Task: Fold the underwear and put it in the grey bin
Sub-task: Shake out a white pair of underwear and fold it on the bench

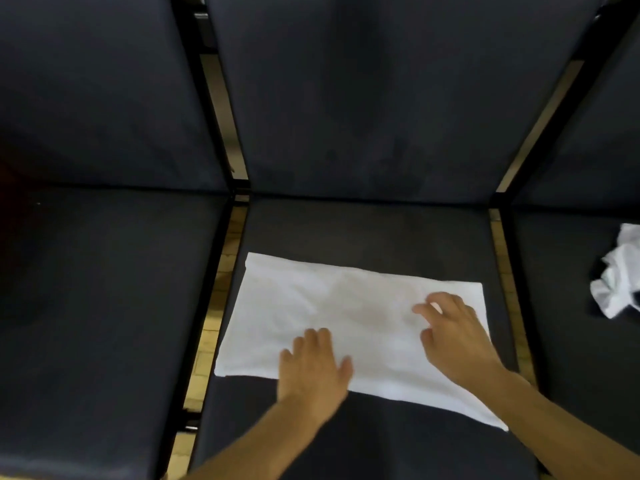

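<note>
while both hands, left hand [313,367] and right hand [453,336], press flat with fingers apart, the underwear [311,313] lies folded.

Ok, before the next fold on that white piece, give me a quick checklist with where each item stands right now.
1. White garment lies flat on the dark seat cushion: ok, spread as a rough rectangle.
2. Left hand on the cloth: ok, fingers straight, resting on the near edge.
3. Right hand on the cloth: ok, over the right part, fingers loosely bent; whether it pinches fabric: cannot tell.
4. Edges squared: not ok, near right corner trails out toward the person.
5. Grey bin located: cannot tell, none in view.
6. Other laundry kept apart: ok, crumpled white cloth sits on the next cushion to the right.
</note>
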A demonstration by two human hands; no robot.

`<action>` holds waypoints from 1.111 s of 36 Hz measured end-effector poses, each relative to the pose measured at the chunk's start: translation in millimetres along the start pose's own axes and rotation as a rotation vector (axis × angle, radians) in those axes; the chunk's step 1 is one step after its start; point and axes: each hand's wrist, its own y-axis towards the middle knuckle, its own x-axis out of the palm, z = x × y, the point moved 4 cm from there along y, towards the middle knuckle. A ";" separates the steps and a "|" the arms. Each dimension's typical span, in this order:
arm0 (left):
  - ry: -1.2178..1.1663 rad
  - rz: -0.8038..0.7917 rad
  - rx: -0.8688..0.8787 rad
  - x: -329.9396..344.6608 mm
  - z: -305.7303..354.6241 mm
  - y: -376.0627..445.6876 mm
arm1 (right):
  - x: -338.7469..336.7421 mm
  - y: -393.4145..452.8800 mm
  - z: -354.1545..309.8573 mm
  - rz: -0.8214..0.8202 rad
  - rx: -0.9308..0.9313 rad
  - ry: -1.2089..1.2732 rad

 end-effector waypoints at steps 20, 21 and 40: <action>-0.521 0.062 -0.501 -18.7 -51.1 71.0 | 40.1 23.8 -18.2 -0.463 0.726 0.623; -0.588 0.027 -0.534 -17.0 -49.3 70.4 | 39.7 25.0 -16.7 -0.412 0.809 0.746; -0.904 -0.145 -0.254 -30.3 -26.9 82.6 | 23.3 20.1 -14.4 -0.366 0.903 0.973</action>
